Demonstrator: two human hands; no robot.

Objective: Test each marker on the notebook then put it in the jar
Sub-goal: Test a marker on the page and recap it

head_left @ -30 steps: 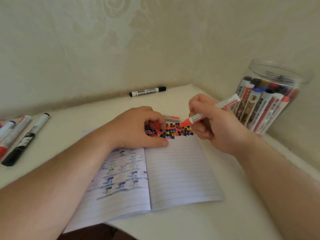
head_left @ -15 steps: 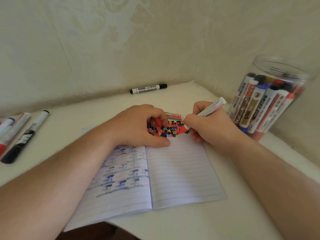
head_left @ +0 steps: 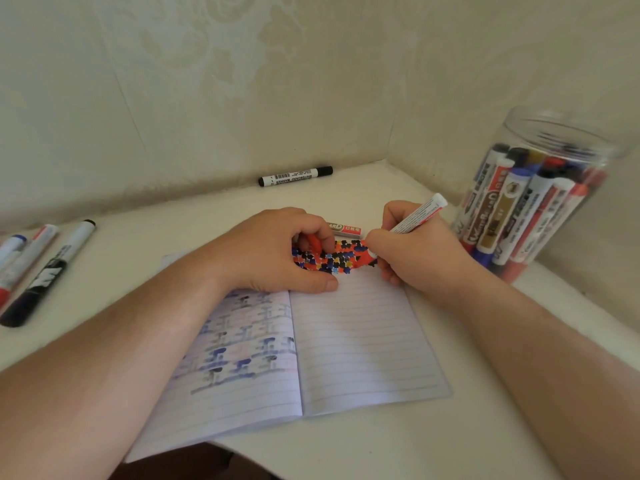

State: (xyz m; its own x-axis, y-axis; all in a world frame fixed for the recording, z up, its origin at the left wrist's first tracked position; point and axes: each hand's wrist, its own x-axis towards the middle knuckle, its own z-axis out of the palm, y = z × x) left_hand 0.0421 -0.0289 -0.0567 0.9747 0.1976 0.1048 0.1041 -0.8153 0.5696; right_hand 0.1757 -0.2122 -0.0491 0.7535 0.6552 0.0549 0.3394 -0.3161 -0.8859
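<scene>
Where the two walls meet at the far right, the white table [head_left: 346, 452] narrows to a corner; its near edge cuts off just under the notebook [head_left: 360, 341], which slightly overhangs it. Open room lies far left of centre and along the near right. One notebook, open flat, thin lined paper, with a dense band of coloured dots along the top of the right page. Right hand [head_left: 422, 258] grips one white-barrelled marker [head_left: 417, 216], its red tip end down on the dots. Left hand [head_left: 280, 254] rests on the page, fingers curled round a red cap [head_left: 313, 242]. One clear plastic jar [head_left: 540, 202], round, stands far right, packed with upright markers, too many to count. One black-capped marker [head_left: 296, 176] lies by the far wall. Three more [head_left: 48, 271] lie at left, and another [head_left: 344, 229] peeks out behind the hands.
</scene>
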